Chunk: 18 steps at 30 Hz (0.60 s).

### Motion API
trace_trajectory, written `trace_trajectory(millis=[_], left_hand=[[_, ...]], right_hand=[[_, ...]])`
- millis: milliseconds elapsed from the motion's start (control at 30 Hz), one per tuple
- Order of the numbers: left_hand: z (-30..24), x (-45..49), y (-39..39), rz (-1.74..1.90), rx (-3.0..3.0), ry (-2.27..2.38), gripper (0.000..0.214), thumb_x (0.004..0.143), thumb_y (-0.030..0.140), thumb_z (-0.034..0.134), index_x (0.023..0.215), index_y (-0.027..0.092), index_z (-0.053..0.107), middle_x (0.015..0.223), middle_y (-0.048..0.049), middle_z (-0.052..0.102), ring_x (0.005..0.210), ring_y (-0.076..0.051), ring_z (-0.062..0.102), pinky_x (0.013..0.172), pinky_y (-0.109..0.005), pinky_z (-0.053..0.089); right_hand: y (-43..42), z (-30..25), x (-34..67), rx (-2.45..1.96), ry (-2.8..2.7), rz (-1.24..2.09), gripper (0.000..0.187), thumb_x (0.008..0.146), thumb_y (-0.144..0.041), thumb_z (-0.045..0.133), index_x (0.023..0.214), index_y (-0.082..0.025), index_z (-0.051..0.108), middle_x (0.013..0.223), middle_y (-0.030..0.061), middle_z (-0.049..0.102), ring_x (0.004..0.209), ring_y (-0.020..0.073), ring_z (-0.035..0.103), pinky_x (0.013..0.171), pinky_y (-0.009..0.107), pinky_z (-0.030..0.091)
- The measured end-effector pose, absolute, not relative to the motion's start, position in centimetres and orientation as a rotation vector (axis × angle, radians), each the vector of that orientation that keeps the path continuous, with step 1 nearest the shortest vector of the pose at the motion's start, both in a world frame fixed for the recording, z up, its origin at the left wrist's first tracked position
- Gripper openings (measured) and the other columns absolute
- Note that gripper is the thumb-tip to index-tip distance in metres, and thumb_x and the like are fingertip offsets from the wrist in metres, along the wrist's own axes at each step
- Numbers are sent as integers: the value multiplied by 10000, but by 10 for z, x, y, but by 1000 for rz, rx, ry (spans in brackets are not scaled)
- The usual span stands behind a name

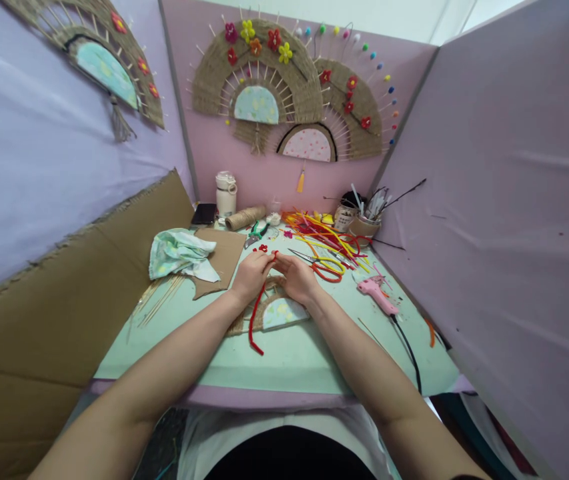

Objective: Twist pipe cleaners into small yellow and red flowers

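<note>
My left hand (252, 275) and my right hand (298, 277) meet over the middle of the table. Both have their fingertips closed on a red pipe cleaner (253, 327), whose upper end is bent small between them. Its long tail hangs down from my left hand, with a kink near the tip. Below my hands lies a half-round fan of twine (237, 325) with a pale patterned cloth centre (283, 312), partly hidden by my hands. Just beyond my fingers sit small red pipe-cleaner flowers (263, 248). Scissors (327, 265) with yellow and orange handles lie close to my right hand.
A pink glue gun (378, 295) with a black cord lies at right. Loose pipe cleaners (314, 230), green-handled pliers (257, 233), a twine roll (245, 218) and a white bottle (226, 195) stand or lie behind. Crumpled cloth (179, 253) rests on cardboard (227, 250) at left.
</note>
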<state>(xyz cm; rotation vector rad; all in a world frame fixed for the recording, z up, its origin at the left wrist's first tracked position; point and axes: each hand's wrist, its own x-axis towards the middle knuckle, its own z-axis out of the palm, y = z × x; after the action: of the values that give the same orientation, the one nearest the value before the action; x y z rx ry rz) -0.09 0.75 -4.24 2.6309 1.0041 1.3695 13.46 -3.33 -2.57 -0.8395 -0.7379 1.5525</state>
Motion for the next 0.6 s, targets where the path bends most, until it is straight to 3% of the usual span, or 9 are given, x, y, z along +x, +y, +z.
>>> trace_trajectory(millis=[200, 367, 467, 600], left_hand=[[-35, -5, 4, 1372, 2600, 1022, 189, 861, 225, 476, 795, 157, 640, 786, -71, 636, 803, -181, 580, 740, -309, 450], [-38, -2, 6, 1445, 2386, 1058, 126, 826, 233, 531, 808, 169, 638, 794, -51, 649, 768, -165, 586, 728, -294, 454], [-41, 0, 7, 1468, 2318, 1080, 136, 831, 241, 523, 809, 166, 634, 791, -50, 648, 746, -160, 586, 717, -291, 454], [-44, 1, 8, 1444, 2407, 1061, 150, 847, 245, 500, 828, 170, 628, 810, -56, 645, 780, -168, 583, 742, -300, 448]], right_hand=[[-38, -19, 142, -814, -783, 1730, 219, 752, -380, 521, 829, -216, 644, 1010, 32, 657, 983, 177, 549, 618, 243, 428], [-35, -29, 136, -1032, -1085, 1309, 250, 698, -324, 621, 927, -231, 658, 1100, 24, 628, 1045, 201, 527, 759, 302, 458], [-35, -35, 133, -1075, -1270, 1070, 247, 699, -289, 615, 936, -242, 667, 1038, 10, 644, 999, 192, 539, 825, 327, 448], [-36, -35, 136, -997, -1124, 1294, 231, 699, -261, 617, 924, -223, 656, 898, 21, 642, 834, 160, 569, 706, 297, 480]])
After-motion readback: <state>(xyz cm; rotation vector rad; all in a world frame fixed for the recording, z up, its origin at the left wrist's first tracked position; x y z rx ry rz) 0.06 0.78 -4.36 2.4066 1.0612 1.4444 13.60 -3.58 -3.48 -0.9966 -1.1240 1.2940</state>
